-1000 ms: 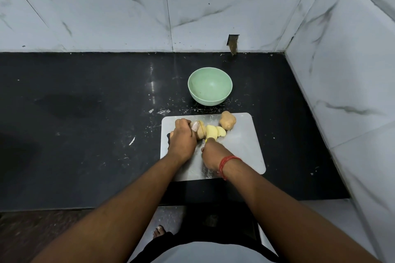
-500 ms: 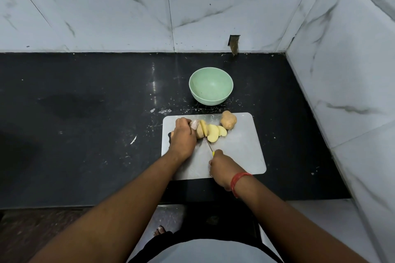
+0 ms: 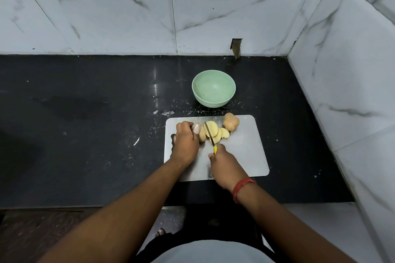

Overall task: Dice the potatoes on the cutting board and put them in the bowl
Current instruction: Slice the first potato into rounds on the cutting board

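Your left hand (image 3: pixel 185 145) curls its fingers over the uncut end of the potato (image 3: pixel 202 134), pinning it to the cutting board (image 3: pixel 245 151). Your right hand (image 3: pixel 224 162) wraps the yellow handle; the knife (image 3: pixel 209 134) blade lies across the slices (image 3: pixel 213 132). A whole potato (image 3: pixel 230 121) sits at the far edge, right of the slices. The green bowl (image 3: pixel 213 88) stands beyond the board on the black counter (image 3: pixel 85 134).

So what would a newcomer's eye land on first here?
The two hands on the grey cutting board: the left hand steadies a half-sliced potato while the right hand holds a yellow-handled knife over it. Behind the board sits an empty green bowl, bright against the black counter.
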Available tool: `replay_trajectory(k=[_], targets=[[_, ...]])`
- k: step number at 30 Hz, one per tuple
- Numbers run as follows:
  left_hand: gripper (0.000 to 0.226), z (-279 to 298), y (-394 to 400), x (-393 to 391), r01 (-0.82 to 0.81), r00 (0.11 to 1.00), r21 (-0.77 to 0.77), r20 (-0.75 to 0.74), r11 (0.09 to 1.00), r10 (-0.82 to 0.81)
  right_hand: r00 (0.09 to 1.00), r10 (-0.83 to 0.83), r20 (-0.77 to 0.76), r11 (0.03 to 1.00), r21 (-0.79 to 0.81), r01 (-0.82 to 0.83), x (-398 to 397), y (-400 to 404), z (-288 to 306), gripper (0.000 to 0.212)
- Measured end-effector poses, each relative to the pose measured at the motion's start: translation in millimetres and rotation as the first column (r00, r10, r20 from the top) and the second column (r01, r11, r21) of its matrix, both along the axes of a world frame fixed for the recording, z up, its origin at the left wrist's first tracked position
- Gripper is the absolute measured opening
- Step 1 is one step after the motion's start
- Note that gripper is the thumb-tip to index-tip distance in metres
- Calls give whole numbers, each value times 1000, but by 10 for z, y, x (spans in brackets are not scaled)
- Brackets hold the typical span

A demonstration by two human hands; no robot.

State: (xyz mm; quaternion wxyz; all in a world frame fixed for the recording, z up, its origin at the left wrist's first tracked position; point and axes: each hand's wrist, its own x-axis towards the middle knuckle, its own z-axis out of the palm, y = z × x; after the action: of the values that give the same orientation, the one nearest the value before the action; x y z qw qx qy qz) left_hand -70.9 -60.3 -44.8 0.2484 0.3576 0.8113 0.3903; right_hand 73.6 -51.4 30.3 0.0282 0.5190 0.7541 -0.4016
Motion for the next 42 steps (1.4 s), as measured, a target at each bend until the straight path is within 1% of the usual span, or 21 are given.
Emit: replay_trajectory(k=[4, 16, 19, 22, 26, 31, 33, 35, 39, 42], targets=[[27, 4, -12, 16, -15, 1000, -2, -11, 1000, 15, 1000, 19, -10, 1000, 5, -19, -103, 3, 5, 25], [29, 11, 20, -9, -19, 1000, 3, -13, 1000, 19, 995, 89, 46, 995, 37, -90, -190, 38, -13, 17], [25, -16, 23, -18, -34, 999, 11, 9, 999, 34, 993, 99, 63, 995, 26, -101, -200, 54, -10, 17], [28, -34, 23, -23, -56, 998, 36, 44, 998, 54, 991, 104, 84, 994, 5, -105, -227, 67, -4, 16], [24, -17, 27, -15, -55, 998, 16, 30, 998, 55, 984, 123, 126, 992, -37, -120, -299, 104, 5, 24], [22, -7, 27, -8, -45, 999, -5, 23, 999, 45, 967, 159, 197, 987, -27, -157, -437, 202, 25, 36], [21, -9, 28, -7, -55, 998, 4, 31, 998, 55, 953, 179, 244, 984, -55, -170, -497, 229, 59, 40], [21, -4, 41, -13, -71, 996, 16, 46, 997, 70, 942, 205, 265, 979, -44, -201, -519, 246, 52, 41], [22, -24, 52, -17, -83, 995, 22, 56, 996, 82, 960, 208, 185, 977, 7, -213, -430, 219, -17, 33], [25, -46, 43, -23, -72, 997, 26, 40, 997, 71, 971, 201, 133, 979, 13, -204, -375, 193, -85, 32]])
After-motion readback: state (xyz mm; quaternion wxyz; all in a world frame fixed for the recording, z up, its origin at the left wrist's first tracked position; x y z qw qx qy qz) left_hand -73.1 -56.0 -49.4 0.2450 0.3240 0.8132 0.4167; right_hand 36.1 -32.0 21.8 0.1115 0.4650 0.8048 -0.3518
